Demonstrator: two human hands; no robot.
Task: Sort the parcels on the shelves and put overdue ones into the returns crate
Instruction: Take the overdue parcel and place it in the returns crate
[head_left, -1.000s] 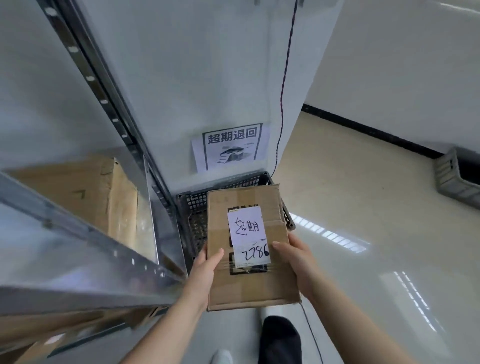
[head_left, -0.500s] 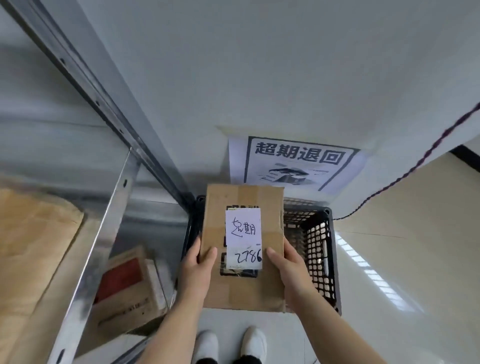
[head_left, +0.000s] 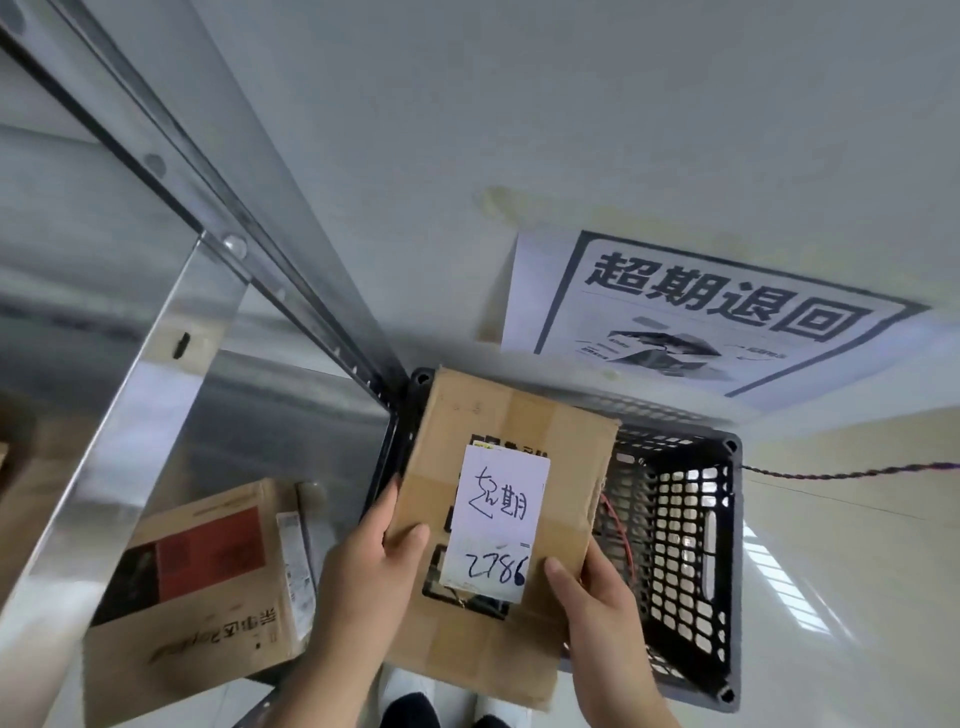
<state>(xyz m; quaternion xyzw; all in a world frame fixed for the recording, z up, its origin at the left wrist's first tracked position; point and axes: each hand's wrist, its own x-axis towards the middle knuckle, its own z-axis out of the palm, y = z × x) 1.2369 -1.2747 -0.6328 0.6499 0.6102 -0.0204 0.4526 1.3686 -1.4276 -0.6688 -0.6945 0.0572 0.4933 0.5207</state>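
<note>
A flat brown cardboard parcel (head_left: 519, 431) with a white handwritten label reading 2786 hangs directly above a black perforated plastic crate (head_left: 691, 561) on the floor. My left hand (head_left: 363, 571) grips the parcel's left edge, thumb on top. At the parcel's right edge my right hand (head_left: 597, 608) holds it the same way. The parcel covers the crate's left half; a red wire shows inside the crate.
A printed paper sign (head_left: 696, 317) hangs on the white wall above the crate. A metal shelf post (head_left: 249, 208) runs diagonally at left. A cardboard box with a red panel (head_left: 208, 577) lies on a low shelf. A twisted cord (head_left: 852, 473) runs right.
The view has closed in on the crate and tilted further down. Both hands have carried the parcel forward so it now hangs over the crate's opening.
</note>
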